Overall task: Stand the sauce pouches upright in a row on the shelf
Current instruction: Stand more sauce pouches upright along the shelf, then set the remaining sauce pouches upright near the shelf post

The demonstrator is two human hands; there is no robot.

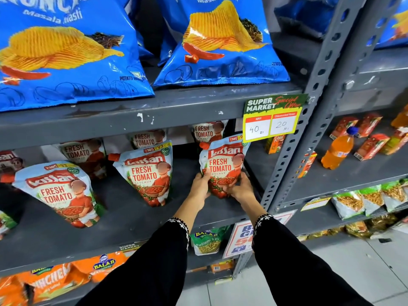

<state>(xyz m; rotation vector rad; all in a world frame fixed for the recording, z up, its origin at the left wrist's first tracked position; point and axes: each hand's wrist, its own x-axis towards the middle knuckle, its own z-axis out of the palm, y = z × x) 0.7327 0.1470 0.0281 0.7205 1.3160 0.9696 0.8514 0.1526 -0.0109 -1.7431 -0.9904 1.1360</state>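
You are facing a grey slotted-steel shelving rack (326, 89), its upper shelf carrying big blue glossy bags of ridged potato chips (66, 51) that are overhanging the front edge above your work. On the grey metal shelf (123, 219) below, red-and-pale-blue tomato ketchup pouches are standing in a row: one (59, 193) toward the left end, one (146, 173) at the middle, more (82, 154) lining the back. You are gripping a third front pouch (223, 167) near the shelf's right end, upright, close to the perforated grey upright post (284, 164). A yellow-and-green paper price tag (272, 117) is hanging from the upper shelf's edge, covering that pouch's top right corner. Your left hand (199, 186) is clasping its lower left side; your right hand (240, 186) is cupping its lower right side, fingers closed onto it.
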